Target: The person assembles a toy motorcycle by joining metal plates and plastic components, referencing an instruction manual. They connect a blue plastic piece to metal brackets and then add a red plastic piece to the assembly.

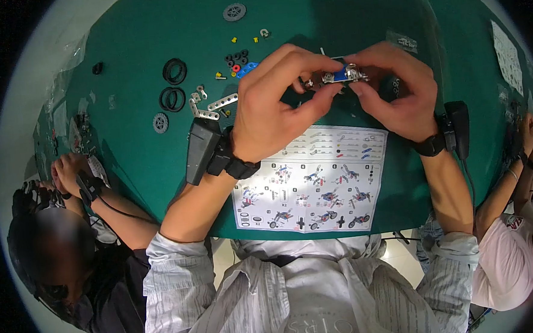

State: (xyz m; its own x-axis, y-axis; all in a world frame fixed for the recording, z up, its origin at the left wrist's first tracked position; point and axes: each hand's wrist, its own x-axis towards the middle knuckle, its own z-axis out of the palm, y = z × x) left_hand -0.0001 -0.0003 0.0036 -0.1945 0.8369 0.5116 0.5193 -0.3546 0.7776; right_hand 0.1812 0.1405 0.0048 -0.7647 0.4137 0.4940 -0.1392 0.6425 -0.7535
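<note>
My left hand [275, 103] and my right hand [400, 90] meet above the green table, pinching a small model assembly [343, 74] of silvery metal and blue parts between thumbs and fingers. Fingers cover part of it. Just left of my left hand lie a blue perforated piece [246, 70], a silver perforated strip [222, 102] and an angled metal bracket [202, 111]. Small black rings [237, 59] and a red ring [236, 68] sit close by. Below both hands rests a printed instruction sheet [307, 191] with pictures of a motorcycle model.
Black rubber tyres [174, 70] lie to the left, with grey wheels [160, 123] near them and farther back. A clear plastic bag [402, 41] is beyond my right hand. People work on both sides, one in a black sleeve [123, 282], another in pink [507, 268].
</note>
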